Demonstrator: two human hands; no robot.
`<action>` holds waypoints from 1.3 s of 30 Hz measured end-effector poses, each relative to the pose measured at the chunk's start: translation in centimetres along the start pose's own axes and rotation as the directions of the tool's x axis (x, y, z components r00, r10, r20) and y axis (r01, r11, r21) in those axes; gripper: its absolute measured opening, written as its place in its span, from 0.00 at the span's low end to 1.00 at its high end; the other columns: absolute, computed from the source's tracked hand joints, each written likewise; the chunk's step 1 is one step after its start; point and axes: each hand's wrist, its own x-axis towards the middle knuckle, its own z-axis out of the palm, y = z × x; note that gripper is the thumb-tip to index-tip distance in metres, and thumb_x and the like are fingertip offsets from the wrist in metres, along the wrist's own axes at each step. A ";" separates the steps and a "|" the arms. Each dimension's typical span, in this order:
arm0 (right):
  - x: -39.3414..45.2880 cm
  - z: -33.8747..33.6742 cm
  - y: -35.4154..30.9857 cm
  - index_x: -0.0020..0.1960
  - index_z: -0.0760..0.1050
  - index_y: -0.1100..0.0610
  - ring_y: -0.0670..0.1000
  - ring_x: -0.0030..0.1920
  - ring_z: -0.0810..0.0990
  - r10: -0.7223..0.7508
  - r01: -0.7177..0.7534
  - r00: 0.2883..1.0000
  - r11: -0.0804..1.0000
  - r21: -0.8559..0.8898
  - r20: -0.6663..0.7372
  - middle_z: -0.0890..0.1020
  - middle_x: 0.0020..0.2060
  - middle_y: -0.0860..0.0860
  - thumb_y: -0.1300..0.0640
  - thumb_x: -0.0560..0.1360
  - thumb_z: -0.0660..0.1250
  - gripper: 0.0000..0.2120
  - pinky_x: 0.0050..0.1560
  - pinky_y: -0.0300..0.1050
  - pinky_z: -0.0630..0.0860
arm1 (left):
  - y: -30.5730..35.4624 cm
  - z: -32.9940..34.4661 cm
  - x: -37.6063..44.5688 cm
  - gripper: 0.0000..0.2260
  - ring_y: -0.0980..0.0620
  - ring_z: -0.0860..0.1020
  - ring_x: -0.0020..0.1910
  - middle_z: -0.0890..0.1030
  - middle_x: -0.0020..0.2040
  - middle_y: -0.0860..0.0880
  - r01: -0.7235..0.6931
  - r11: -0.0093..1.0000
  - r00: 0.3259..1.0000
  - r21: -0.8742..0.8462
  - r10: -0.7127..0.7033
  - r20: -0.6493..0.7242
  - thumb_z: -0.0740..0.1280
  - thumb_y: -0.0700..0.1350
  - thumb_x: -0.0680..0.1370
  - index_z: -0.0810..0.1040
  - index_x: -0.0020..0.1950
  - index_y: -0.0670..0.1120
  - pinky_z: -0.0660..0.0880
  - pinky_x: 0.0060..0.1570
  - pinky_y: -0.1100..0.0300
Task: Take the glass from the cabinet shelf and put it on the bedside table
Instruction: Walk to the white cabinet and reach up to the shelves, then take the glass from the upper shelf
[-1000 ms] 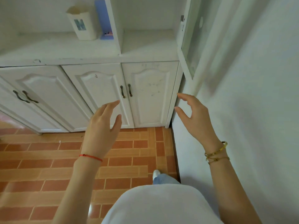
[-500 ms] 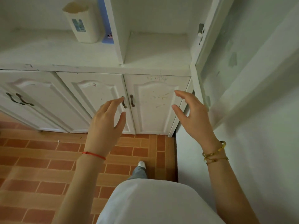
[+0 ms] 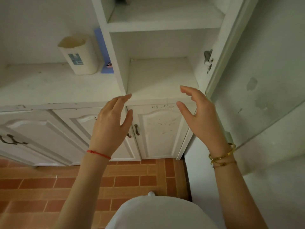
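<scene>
I face a white cabinet with open shelves [image 3: 162, 76] above closed lower doors. My left hand [image 3: 112, 123], a red thread at its wrist, is raised in front of the counter edge with fingers apart and nothing in it. My right hand [image 3: 199, 116], with gold bangles on its wrist, hovers level with the lower shelf's front edge, open and holding nothing. The lower shelf compartment is bare. A second shelf [image 3: 165, 19] sits above it, with a dark object [image 3: 123, 0] cut off at the frame's top. No glass is visible, and the bedside table is out of view.
A cream container [image 3: 79, 55] and a blue flat item [image 3: 104, 50] stand on the counter [image 3: 49, 86] at left. A glass-paned cabinet door [image 3: 257, 76] hangs open on the right, close to my right hand. Lower doors [image 3: 158, 129] are closed. Below is a brick-tile floor [image 3: 132, 179].
My view has tilted upward and I stand closer to the cabinet, bringing the shelf compartments into sight. Both hands have risen from the lower doors to the counter edge, still open.
</scene>
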 end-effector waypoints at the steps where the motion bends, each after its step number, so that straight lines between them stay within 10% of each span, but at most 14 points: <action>1: 0.9 0.0 -0.3 0.71 0.70 0.56 0.48 0.68 0.73 -0.016 0.016 1.000 1.000 0.007 -0.017 0.77 0.67 0.49 0.54 0.80 0.65 0.21 0.70 0.46 0.70 | -0.2 -0.3 1.0 0.19 0.48 0.75 0.65 0.77 0.65 0.45 -0.014 1.000 1.000 0.004 0.014 -0.007 0.62 0.45 0.80 0.71 0.72 0.45 0.72 0.66 0.53; 12: 12.9 -3.5 -4.8 0.69 0.73 0.57 0.49 0.65 0.76 -0.261 0.262 0.923 0.964 -0.033 -0.281 0.79 0.64 0.49 0.55 0.80 0.66 0.19 0.68 0.47 0.72 | -0.3 -5.7 13.6 0.19 0.48 0.76 0.56 0.79 0.61 0.46 -0.139 0.989 0.947 0.050 0.148 -0.285 0.63 0.45 0.80 0.71 0.71 0.47 0.69 0.57 0.61; 19: 21.2 -8.2 -10.1 0.68 0.74 0.59 0.51 0.64 0.77 -0.394 0.396 0.825 0.914 -0.082 -0.405 0.80 0.62 0.51 0.56 0.79 0.67 0.19 0.67 0.51 0.72 | 1.0 -10.3 22.3 0.22 0.44 0.69 0.70 0.73 0.70 0.44 -0.126 0.991 0.868 0.054 0.137 -0.478 0.62 0.42 0.80 0.67 0.74 0.44 0.66 0.69 0.52; 39: 33.4 -13.6 -18.7 0.66 0.75 0.61 0.55 0.62 0.78 -0.587 0.537 0.645 0.804 -0.256 -0.489 0.81 0.60 0.54 0.56 0.78 0.68 0.18 0.63 0.46 0.73 | 1.9 -10.4 35.4 0.35 0.44 0.70 0.68 0.66 0.72 0.45 -0.203 0.973 0.630 -0.113 0.042 -0.775 0.62 0.39 0.79 0.45 0.80 0.49 0.73 0.59 0.56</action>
